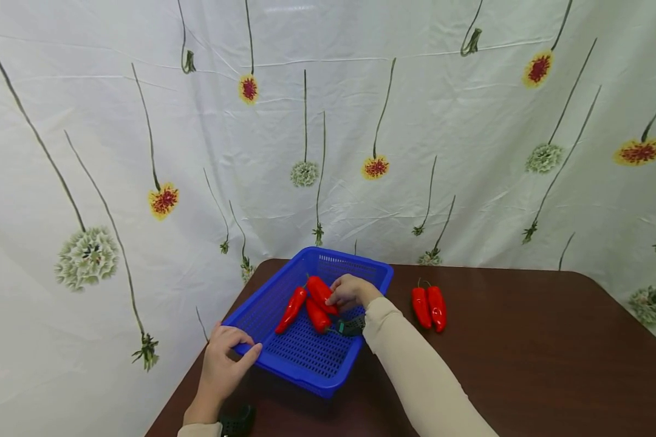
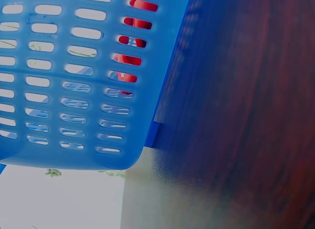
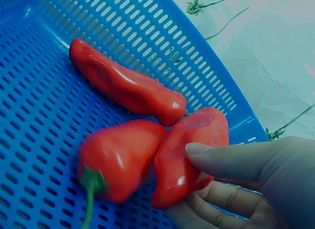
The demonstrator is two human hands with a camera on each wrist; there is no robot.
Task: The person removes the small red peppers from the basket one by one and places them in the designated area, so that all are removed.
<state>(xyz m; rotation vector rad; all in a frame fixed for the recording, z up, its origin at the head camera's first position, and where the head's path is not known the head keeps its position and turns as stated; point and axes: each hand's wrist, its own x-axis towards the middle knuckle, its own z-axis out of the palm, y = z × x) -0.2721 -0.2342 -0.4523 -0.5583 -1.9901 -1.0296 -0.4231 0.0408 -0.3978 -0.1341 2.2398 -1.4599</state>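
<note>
A blue perforated plastic basket (image 1: 328, 383) sits at the left end of the table. My left hand (image 1: 221, 367) grips its rim at the near left corner, thumb on top. Inside the basket, my right hand (image 1: 352, 290) pinches a red pepper (image 3: 197, 130) between thumb and fingers. Two more red peppers lie by it: a long one (image 3: 125, 89) along the wall and a plumper one (image 3: 123, 160) with a green stem. In the left wrist view, the basket's outer side (image 2: 54, 96) fills the upper left, with red showing through its slots; the left hand is out of that view.
Two red peppers, one (image 1: 421, 308) beside the other (image 1: 437, 308), lie on the dark brown wooden table (image 1: 525, 340) right of the basket. Behind the table hangs a white cloth (image 1: 470, 121) printed with flowers. Dark wrist devices show near both hands.
</note>
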